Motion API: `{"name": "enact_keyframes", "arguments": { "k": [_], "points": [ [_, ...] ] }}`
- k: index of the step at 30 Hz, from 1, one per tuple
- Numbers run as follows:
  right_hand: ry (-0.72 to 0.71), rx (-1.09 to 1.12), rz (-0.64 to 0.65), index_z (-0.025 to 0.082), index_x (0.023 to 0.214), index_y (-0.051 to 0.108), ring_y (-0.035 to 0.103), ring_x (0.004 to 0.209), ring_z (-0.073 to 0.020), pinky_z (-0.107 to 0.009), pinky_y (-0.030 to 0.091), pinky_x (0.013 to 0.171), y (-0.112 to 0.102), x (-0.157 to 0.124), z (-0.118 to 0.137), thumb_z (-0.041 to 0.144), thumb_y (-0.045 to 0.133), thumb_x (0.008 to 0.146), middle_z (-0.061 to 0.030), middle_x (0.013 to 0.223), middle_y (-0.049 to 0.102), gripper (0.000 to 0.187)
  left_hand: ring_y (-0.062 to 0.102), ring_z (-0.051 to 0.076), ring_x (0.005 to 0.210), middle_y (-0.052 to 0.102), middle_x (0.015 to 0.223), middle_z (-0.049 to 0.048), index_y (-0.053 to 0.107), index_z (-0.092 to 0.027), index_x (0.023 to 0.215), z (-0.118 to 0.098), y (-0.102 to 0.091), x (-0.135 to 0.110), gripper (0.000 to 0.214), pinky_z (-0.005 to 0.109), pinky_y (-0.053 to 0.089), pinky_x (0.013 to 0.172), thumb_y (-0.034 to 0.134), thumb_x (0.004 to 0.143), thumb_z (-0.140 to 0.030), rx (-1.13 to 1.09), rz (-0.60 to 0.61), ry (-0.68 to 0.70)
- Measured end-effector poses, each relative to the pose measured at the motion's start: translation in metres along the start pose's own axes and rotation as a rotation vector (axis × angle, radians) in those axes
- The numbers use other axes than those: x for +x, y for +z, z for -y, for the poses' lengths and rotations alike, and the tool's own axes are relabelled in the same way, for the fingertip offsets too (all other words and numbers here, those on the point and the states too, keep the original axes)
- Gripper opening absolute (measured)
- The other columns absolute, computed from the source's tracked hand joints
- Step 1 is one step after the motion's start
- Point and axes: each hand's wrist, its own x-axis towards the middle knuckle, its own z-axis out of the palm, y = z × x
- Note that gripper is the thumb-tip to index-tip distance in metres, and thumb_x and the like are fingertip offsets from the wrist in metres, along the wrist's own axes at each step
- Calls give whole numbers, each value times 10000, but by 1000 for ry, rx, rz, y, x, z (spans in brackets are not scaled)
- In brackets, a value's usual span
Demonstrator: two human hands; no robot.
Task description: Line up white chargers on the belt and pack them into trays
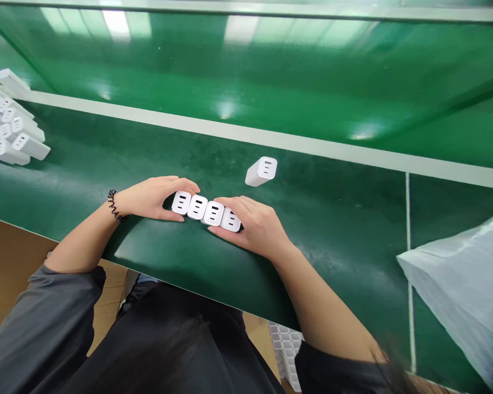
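Several white USB chargers [198,208] stand side by side in a short slanting row on the green bench, port faces up. Each face shows one wide slot and two smaller ones. My left hand [158,197], with a black coiled band at the wrist, has its thumb and fingers closed around the left end of this row. At the other end, my right hand [257,224] grips the rightmost charger [231,220], partly covering it. A single white charger [261,171] is apart from the row, just beyond my right hand.
Many white chargers [8,131] are bunched at the far left, one lying behind them. A translucent plastic sheet [464,284] covers the bench's right side. A pale strip [213,128] runs along the back. Below the front edge are cardboard and white compartment trays [286,350].
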Motion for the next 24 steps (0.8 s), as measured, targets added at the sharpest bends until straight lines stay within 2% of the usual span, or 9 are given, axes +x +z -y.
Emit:
{"name": "enact_keyframes", "arguments": {
  "k": [18,21,24],
  "points": [
    [-10,5,-3,142,1148,614,701,774,-205,-320,529,632,0,1,-1,470,645,910,-81,977,757,407,623,215,1081,651,1247,74,546,-210,1244,2,2,2,460,309,476,882,702,848,-385,-15,-15,-12],
    [-38,10,-9,154,1184,600,713,789,-217,-330,550,664,-1,1,0,473,635,918,-90,997,755,417,621,227,1074,660,1228,83,544,-200,1253,1,5,2,502,331,480,915,718,838,-422,-21,-31,3],
    [-60,17,-18,173,1247,576,720,760,-235,-339,563,632,-1,1,-2,485,600,932,-96,964,748,444,627,239,1058,657,1248,91,547,-195,1254,-2,8,1,564,351,488,950,743,811,-482,-42,-17,24]
  ]
}}
